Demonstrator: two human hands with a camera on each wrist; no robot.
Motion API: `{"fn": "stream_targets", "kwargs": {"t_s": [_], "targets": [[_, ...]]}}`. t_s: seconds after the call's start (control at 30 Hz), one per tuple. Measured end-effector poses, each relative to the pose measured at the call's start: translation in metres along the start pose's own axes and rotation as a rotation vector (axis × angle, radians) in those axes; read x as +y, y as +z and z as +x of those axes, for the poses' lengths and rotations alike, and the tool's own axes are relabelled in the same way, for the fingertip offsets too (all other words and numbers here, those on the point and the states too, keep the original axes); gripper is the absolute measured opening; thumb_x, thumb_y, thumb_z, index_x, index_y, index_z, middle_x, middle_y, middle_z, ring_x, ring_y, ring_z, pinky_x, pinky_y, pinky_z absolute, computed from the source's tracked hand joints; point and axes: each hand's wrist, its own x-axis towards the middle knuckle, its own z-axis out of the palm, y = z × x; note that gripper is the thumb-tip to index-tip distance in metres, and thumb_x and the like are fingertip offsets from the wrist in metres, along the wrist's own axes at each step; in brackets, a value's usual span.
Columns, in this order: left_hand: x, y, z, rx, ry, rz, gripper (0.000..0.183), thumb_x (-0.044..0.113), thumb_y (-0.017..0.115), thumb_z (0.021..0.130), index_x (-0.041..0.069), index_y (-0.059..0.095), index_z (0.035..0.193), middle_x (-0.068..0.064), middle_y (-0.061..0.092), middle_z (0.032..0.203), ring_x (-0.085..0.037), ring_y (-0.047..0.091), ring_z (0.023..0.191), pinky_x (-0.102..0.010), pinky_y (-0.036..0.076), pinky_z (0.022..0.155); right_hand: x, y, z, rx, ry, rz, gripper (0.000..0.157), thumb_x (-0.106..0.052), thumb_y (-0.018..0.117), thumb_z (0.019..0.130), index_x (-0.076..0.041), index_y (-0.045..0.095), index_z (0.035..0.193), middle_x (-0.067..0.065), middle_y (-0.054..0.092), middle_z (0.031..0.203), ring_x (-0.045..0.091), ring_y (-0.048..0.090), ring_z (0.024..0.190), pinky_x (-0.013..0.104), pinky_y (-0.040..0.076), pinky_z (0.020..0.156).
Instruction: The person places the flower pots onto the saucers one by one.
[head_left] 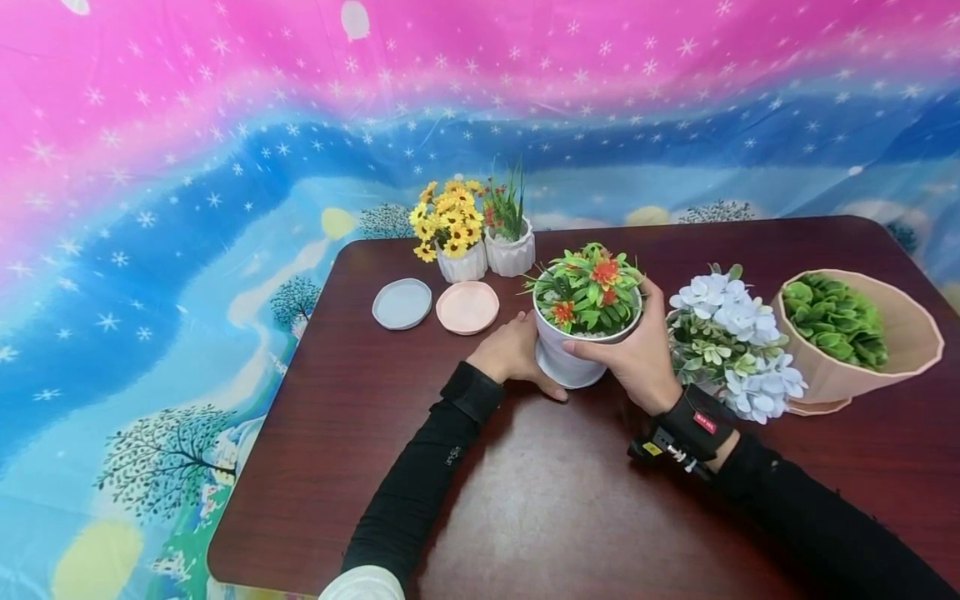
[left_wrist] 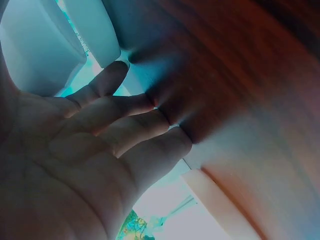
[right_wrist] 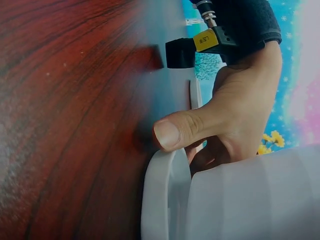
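Observation:
A white ribbed flowerpot [head_left: 557,337] with green leaves and orange-red flowers [head_left: 606,272] stands on a white saucer [head_left: 573,374] near the middle of the table. My right hand [head_left: 643,360] grips the pot at its right side, thumb across the front and fingers reaching behind. Low at the left of the saucer rests my left hand [head_left: 513,350], its thumb [right_wrist: 168,134] against the saucer's rim. In the left wrist view, the left hand's fingers [left_wrist: 155,150] are extended with fingertips at the tabletop, the forefinger by the saucer's edge.
A grey saucer [head_left: 402,304] and a pink saucer [head_left: 467,308] lie to the left. Behind them stand yellow flowers in a white pot [head_left: 462,265] and grass in another white pot [head_left: 513,253]. Pale blue flowers [head_left: 757,392] and a large beige pot [head_left: 903,337] with green leaves are at right.

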Motion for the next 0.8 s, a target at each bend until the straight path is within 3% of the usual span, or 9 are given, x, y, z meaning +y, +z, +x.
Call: {"fn": "stream_targets", "kwargs": {"t_s": [0.3,0.5,0.8], "targets": [[-0.007,-0.001,0.002,-0.012,0.039,-0.003,0.144,0.048,0.106,0.059,0.016,0.02,0.171,-0.018,0.045,0.165,-0.038,0.031,0.158,-0.047,0.038,0.122,0.002,0.001,-0.001,0.002,-0.012,-0.026,0.115,0.003,0.096,0.07,-0.008,0.026,0.161,0.008,0.038,0.161,0.022,0.043,0.144,0.035,0.036,0.119],[-0.034,0.016,0.023,0.018,0.078,0.003,0.149,0.062,0.105,0.05,0.022,0.026,0.17,-0.014,0.051,0.161,-0.036,0.035,0.157,-0.044,0.041,0.12,0.004,0.0,-0.004,-0.003,-0.017,-0.048,0.115,0.002,0.097,0.07,-0.008,0.027,0.161,0.008,0.038,0.159,0.022,0.044,0.143,0.034,0.036,0.117],[-0.008,-0.006,0.001,-0.037,0.02,-0.013,0.134,0.043,0.104,0.066,0.003,0.027,0.168,-0.031,0.036,0.165,-0.039,0.033,0.157,-0.044,0.034,0.125,0.005,0.001,-0.005,-0.018,-0.021,-0.067,0.114,0.001,0.097,0.071,-0.007,0.027,0.161,0.01,0.039,0.158,0.023,0.045,0.142,0.032,0.037,0.116]]}}
